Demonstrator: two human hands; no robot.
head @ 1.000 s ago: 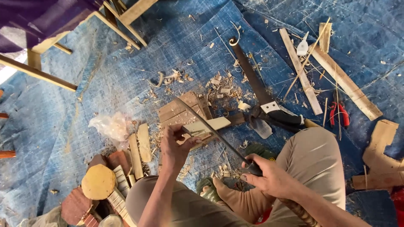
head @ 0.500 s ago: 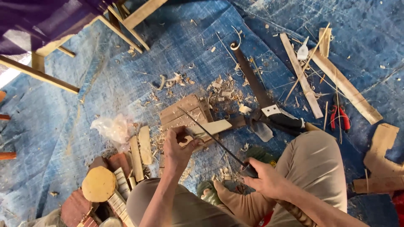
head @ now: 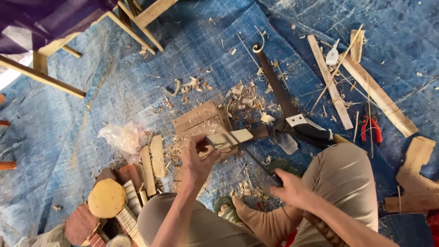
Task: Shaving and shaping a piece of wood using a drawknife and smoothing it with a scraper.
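Near the middle of the frame the left hand (head: 197, 158) is closed around one end of a pale flat piece of wood (head: 230, 137), thumb on top and fingers below, holding it just above the blue tarp (head: 114, 91). The right hand (head: 289, 188), lower and to the right, is wrapped around the dark handle of a thin blade (head: 249, 154), which runs up and to the left until it meets the piece of wood; it looks like a small knife, but motion blur makes the blade hard to read. The piece of wood is in the centre, just below a block of stacked boards (head: 201, 120). Pale shavings (head: 244, 96) lie scattered above the block, and cut slats (head: 153, 160) rest at the lower left beside a round wooden block (head: 106, 197), so a good part of the carving seems done. The held piece appears only partly shaped (its edges are not clear here), and more strips (head: 331, 82) lie at the upper right. A long dark machete (head: 283, 98) and red pliers (head: 370, 129) lie apart on the tarp.
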